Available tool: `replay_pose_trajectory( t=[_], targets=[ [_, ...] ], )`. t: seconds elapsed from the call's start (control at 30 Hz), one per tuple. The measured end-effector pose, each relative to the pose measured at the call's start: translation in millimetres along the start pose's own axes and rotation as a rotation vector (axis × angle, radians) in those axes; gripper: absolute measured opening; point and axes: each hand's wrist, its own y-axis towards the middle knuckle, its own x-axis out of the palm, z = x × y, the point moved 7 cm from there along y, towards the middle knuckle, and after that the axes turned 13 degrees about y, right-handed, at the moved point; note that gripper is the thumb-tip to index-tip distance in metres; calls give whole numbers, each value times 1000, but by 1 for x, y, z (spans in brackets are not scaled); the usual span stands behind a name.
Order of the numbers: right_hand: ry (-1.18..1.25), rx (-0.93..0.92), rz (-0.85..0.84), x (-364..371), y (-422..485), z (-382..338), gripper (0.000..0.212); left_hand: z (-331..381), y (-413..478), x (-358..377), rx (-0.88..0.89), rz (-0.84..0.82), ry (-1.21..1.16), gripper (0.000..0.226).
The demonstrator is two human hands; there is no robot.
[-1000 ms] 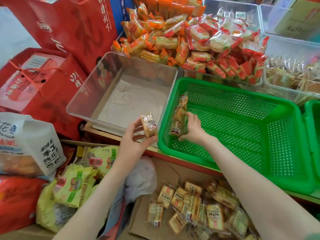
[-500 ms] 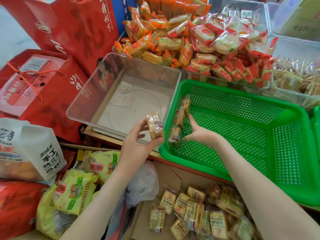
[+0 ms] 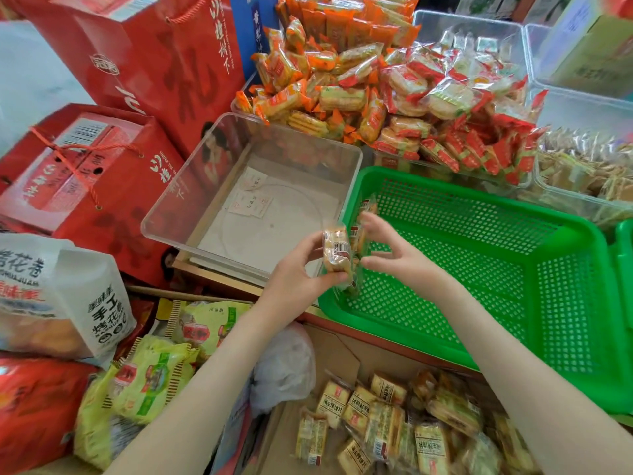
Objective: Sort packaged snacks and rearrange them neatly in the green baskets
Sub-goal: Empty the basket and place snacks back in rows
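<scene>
**Change.** The cracker packet [image 3: 337, 257], pinched between the thumb and fingers of the left hand [image 3: 294, 279], has been carried rightward from above the clear tub's near right corner to the left rim of the green basket [image 3: 394, 332]. The right hand [image 3: 402, 260] has been lifted off the row of packets [image 3: 368, 209] stood on edge against the basket's left wall. Its fingers [image 3: 378, 228] are now spread wide and empty, just beside the held packet. A handover, or a guided placing at the near end of the row, is judged to be in hand. The sorting is judged barely begun, since most of the basket floor is bare.

**Containers, left to right.**
- **Clear tub** [image 3: 178, 207], at the desk's near left: only a few paper slips [image 3: 251, 197] are seen on its floor.
- **Orange-wrapped biscuits** [image 3: 308, 84]: heaped above a far tub whose rim is mostly hidden.
- **Cardboard box** [image 3: 337, 351], below the desk's near edge: loose packets [image 3: 394, 423] of the same cracker are heaped in it.
- **Red-wrapped rice crackers** [image 3: 445, 104]: piled in the next far tub.
- **Green basket**, at the desk's near edge: only the short row is held.
- **Pale packets** [image 3: 582, 166], in the far right tub: too blurred to be named.
- **Second green basket** [image 3: 625, 269]: cut off at the right; its contents are not shown.
</scene>
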Motion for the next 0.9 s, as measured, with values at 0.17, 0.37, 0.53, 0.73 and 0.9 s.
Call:
replay_pose_trajectory(
  t=[0.17,0.37,0.53,0.73,0.9],
  targets=[
    [-239,-86,3,18,-32,-4,72,17,1,18,68,-79,142,61],
    [-233,-5,95,2,-35,22,53,19,0,26,239,-37,605,68],
    [-405,217,133,-17,-21,59,51,-4,14,14,190,26,904,72],
    [-573,275,65,11,7,71,86,-16,19,25,177,-24,1055,77],
    [-616,323,17,11,-8,69,105,2,-18,14,392,426,786,46]
  ],
)
